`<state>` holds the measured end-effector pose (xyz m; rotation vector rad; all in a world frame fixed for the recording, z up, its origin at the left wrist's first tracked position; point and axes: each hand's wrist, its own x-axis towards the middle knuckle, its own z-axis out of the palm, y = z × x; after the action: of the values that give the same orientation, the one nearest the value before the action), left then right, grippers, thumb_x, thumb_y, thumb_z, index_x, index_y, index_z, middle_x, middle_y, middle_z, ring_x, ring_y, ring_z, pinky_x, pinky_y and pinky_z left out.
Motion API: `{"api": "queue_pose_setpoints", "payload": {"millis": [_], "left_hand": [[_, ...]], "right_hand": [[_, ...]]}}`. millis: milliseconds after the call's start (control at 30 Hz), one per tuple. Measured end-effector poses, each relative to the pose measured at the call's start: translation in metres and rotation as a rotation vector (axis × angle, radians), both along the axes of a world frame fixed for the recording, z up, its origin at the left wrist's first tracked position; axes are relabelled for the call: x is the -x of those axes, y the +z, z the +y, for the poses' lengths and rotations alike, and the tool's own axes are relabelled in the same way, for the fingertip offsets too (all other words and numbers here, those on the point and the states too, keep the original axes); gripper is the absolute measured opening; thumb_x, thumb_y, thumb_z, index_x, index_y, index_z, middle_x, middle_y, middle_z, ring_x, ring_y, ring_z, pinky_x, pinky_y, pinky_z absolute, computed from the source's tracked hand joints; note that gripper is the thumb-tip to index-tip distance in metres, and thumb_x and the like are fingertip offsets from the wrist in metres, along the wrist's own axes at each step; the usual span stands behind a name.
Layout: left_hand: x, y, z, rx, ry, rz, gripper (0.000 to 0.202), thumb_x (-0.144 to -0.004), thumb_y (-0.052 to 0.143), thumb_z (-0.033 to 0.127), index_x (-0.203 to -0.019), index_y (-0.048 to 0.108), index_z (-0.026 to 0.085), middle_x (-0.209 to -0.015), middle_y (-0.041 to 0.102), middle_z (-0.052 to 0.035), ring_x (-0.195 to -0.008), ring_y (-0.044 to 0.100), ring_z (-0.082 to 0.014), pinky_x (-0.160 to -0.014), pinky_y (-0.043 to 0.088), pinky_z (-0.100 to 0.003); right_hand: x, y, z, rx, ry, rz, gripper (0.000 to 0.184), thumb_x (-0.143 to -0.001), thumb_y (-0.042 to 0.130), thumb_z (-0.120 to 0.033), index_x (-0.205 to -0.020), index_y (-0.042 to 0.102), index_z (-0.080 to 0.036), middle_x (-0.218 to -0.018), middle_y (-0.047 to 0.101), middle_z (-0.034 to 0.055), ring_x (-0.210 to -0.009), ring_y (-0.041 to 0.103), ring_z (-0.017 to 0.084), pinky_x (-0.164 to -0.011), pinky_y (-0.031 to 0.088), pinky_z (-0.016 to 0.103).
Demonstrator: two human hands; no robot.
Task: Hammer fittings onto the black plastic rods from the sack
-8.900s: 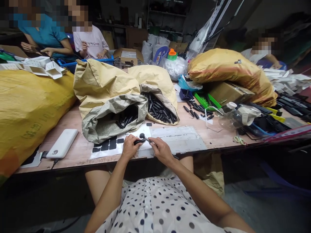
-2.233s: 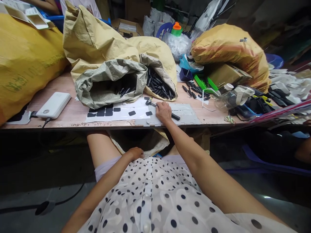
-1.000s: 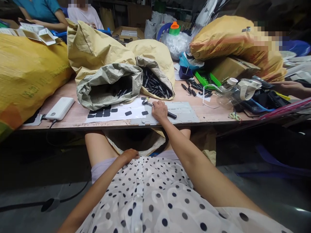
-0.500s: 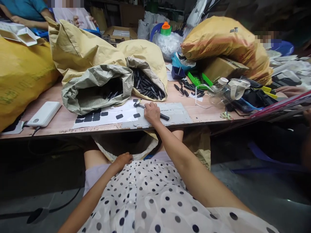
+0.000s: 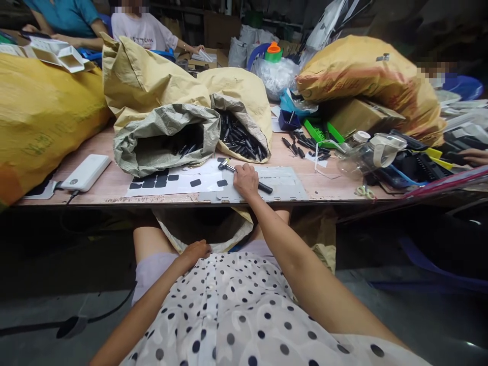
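Note:
On the table, my right hand (image 5: 246, 180) is closed around a hammer (image 5: 265, 188) with a metal head and black handle. The hammer lies over a grey board (image 5: 287, 184) near the table's front edge. Left of it is a white sheet (image 5: 181, 187) with several black rounded patches (image 5: 160, 181). My left hand (image 5: 197, 250) rests low at my lap, against the near rim of an open sack (image 5: 240, 236) between my legs. Its fingertips are hidden, so I cannot tell whether it grips the rim.
Two paper sacks, one with a grey lining (image 5: 125, 157), hold black pen-like parts (image 5: 244, 140). A white power bank (image 5: 86, 173) lies left. Rightward are a green tray (image 5: 324, 133), a clear bottle (image 5: 353, 160), scissors (image 5: 365, 191) and a yellow sack (image 5: 366, 71). Other people sit around.
The whole view has shifted slightly, so things sit further right. My hands and the hammer keep their places. Across the table, a person's arm now reaches to a box of white pieces.

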<state>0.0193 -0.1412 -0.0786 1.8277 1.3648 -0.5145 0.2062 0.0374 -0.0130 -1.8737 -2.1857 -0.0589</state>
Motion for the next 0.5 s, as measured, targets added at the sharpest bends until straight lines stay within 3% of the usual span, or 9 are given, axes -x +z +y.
{"api": "queue_pose_setpoints", "payload": {"millis": [500], "left_hand": [[-0.0047,-0.0026,-0.0028,-0.011,-0.002,-0.002,0.025,-0.082,0.060,0.022,-0.098,0.079,0.026,-0.107,0.070,-0.0095,-0.112,0.070,-0.0315,-0.090,0.053,-0.038]], "right_hand": [[-0.0017,0.0003,-0.0012,-0.010,0.002,0.001,0.031,-0.101,0.044,-0.024,-0.121,0.068,-0.022,-0.119,0.063,0.0154,-0.108,0.052,0.031,-0.085,0.044,0.039]]}}
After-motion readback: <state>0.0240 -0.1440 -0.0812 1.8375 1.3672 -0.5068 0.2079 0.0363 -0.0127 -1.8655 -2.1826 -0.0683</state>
